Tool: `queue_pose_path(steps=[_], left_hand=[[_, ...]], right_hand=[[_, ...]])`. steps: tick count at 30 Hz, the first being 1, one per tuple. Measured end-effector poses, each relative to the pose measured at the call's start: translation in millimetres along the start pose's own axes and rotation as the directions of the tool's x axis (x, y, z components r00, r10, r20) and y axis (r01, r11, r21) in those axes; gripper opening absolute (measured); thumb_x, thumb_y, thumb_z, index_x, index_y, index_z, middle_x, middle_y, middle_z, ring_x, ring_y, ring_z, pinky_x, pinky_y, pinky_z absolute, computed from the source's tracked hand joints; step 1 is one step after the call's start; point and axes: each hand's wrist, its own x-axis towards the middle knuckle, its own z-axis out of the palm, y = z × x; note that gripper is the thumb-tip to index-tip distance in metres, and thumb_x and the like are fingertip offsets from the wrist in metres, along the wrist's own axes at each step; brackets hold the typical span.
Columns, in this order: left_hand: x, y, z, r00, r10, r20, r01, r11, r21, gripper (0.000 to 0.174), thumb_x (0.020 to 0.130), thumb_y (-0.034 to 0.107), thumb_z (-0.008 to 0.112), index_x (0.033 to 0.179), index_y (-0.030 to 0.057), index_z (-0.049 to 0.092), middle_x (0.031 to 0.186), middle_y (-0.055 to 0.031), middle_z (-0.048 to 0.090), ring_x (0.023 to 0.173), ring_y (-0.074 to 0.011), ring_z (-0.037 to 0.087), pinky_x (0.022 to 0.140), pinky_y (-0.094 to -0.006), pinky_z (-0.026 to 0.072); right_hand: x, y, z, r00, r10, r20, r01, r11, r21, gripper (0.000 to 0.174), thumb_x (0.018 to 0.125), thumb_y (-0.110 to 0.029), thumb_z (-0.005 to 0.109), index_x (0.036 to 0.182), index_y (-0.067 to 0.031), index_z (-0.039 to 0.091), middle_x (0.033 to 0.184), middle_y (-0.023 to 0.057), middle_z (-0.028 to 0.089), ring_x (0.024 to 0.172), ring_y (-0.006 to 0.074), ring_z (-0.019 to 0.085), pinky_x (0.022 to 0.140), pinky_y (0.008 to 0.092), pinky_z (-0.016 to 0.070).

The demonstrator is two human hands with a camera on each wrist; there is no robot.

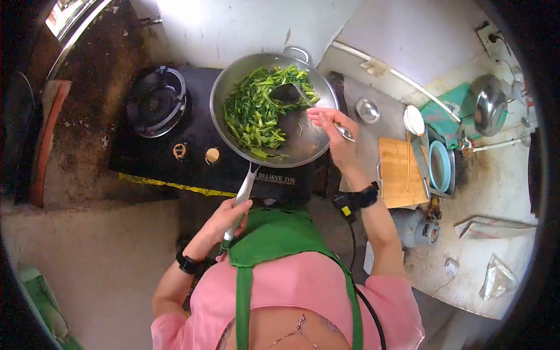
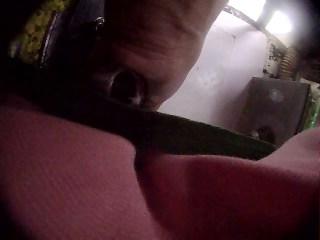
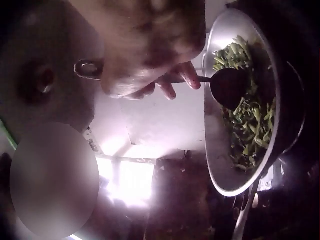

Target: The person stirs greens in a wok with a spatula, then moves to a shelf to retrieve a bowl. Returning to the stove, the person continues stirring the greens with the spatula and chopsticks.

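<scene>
From here I have left fingers (image 1: 242,221) gripping the handle (image 1: 246,188) — likely to steady the pan (image 1: 309,137) over the stove (image 1: 201,105) — while right fingers (image 1: 319,111) hold the ladle (image 3: 227,89) at the greens (image 1: 251,111) inside it.

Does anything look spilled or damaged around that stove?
No spill stands out: the greens lie inside the pan. The brown surface left of the stove is blotchy and patchy, so it looks stained or worn, though I can't tell which.
</scene>
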Motion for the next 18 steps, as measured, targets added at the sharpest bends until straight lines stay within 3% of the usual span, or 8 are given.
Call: queue_pose_path(steps=[2, 4, 6, 9, 14, 16, 17, 18], left_hand=[[2, 0, 0, 1.000, 0.005, -0.007, -0.005, 1.000, -0.005, 0.028, 0.089, 0.031, 0.053, 0.080, 0.0072, 0.042, 0.053, -0.0028, 0.046, 0.037, -0.0118, 0.041, 0.036, -0.0250, 0.0327], [1, 0, 1, 1.000, -0.001, -0.028, 0.000, 1.000, -0.025, 0.028, 0.088, 0.032, 0.054, 0.081, 0.0076, 0.042, 0.053, -0.0028, 0.046, 0.038, -0.0117, 0.041, 0.035, -0.0248, 0.0329], [2, 0, 0, 0.999, -0.011, -0.030, 0.010, 1.000, -0.022, 0.028, 0.088, 0.032, 0.054, 0.081, 0.0077, 0.043, 0.053, -0.0028, 0.046, 0.038, -0.0117, 0.042, 0.035, -0.0247, 0.0329], [0, 2, 1, 0.999, -0.014, -0.034, 0.013, 1.000, -0.015, 0.028, 0.088, 0.033, 0.055, 0.081, 0.0077, 0.043, 0.054, -0.0029, 0.046, 0.039, -0.0118, 0.042, 0.035, -0.0248, 0.0330], [-1, 4, 1, 0.999, 0.009, -0.033, -0.010, 1.000, -0.018, 0.029, 0.087, 0.033, 0.056, 0.081, 0.0075, 0.044, 0.054, -0.0031, 0.047, 0.039, -0.0119, 0.043, 0.035, -0.0249, 0.0328], [-2, 4, 2, 0.999, -0.014, -0.036, 0.013, 1.000, -0.028, 0.029, 0.087, 0.033, 0.056, 0.080, 0.0075, 0.044, 0.054, -0.0033, 0.047, 0.039, -0.0116, 0.043, 0.035, -0.0250, 0.0327], [-1, 3, 1, 0.999, -0.016, -0.042, 0.014, 0.999, -0.031, 0.029, 0.087, 0.033, 0.056, 0.080, 0.0075, 0.044, 0.054, -0.0033, 0.047, 0.039, -0.0116, 0.043, 0.035, -0.0250, 0.0327], [1, 0, -1, 0.999, -0.001, -0.034, 0.001, 1.000, 0.005, 0.028, 0.088, 0.034, 0.055, 0.080, 0.0086, 0.045, 0.056, -0.0012, 0.047, 0.040, -0.0100, 0.042, 0.035, -0.0239, 0.0327]], right_hand=[[-5, 4, 9, 0.998, 0.056, -0.034, -0.049, 0.983, 0.179, 0.018, 0.088, -0.011, 0.056, 0.077, 0.0025, 0.060, 0.094, 0.0070, 0.067, 0.081, 0.0118, 0.059, 0.074, 0.0264, 0.0452], [-23, -9, 2, 1.000, 0.006, 0.017, -0.008, 0.994, 0.111, 0.017, 0.087, -0.012, 0.056, 0.078, 0.0013, 0.061, 0.093, 0.0083, 0.067, 0.080, 0.0120, 0.059, 0.073, 0.0265, 0.0457], [-31, -44, -25, 0.929, 0.033, 0.368, 0.036, 0.983, -0.179, 0.017, 0.085, -0.012, 0.057, 0.075, 0.0004, 0.060, 0.091, 0.0094, 0.067, 0.076, 0.0126, 0.059, 0.069, 0.0272, 0.0462], [-26, -68, -59, 0.859, 0.045, 0.510, 0.122, 0.949, -0.290, 0.017, 0.083, -0.012, 0.056, 0.071, 0.0002, 0.058, 0.088, 0.0094, 0.066, 0.071, 0.0131, 0.059, 0.064, 0.0278, 0.0461], [-32, -92, -54, 0.894, 0.084, 0.439, 0.019, 0.974, -0.224, 0.017, 0.081, -0.010, 0.058, 0.069, 0.0007, 0.055, 0.086, 0.0099, 0.066, 0.069, 0.0170, 0.060, 0.063, 0.0290, 0.0468], [-40, -88, -27, 0.861, 0.070, 0.503, 0.056, 0.972, -0.230, 0.016, 0.082, -0.007, 0.056, 0.067, 0.0014, 0.053, 0.091, 0.0103, 0.066, 0.075, 0.0129, 0.061, 0.065, 0.0273, 0.0459], [-44, -67, -13, 0.894, -0.029, 0.447, 0.148, 0.961, -0.234, 0.011, 0.078, -0.003, 0.060, 0.069, 0.0005, 0.055, 0.085, 0.0114, 0.066, 0.071, 0.0201, 0.064, 0.064, 0.0298, 0.0491], [-41, -45, -4, 0.914, -0.103, 0.392, 0.207, 0.951, -0.231, 0.011, 0.078, -0.004, 0.061, 0.070, 0.0005, 0.056, 0.085, 0.0112, 0.066, 0.070, 0.0199, 0.064, 0.063, 0.0293, 0.0490]])
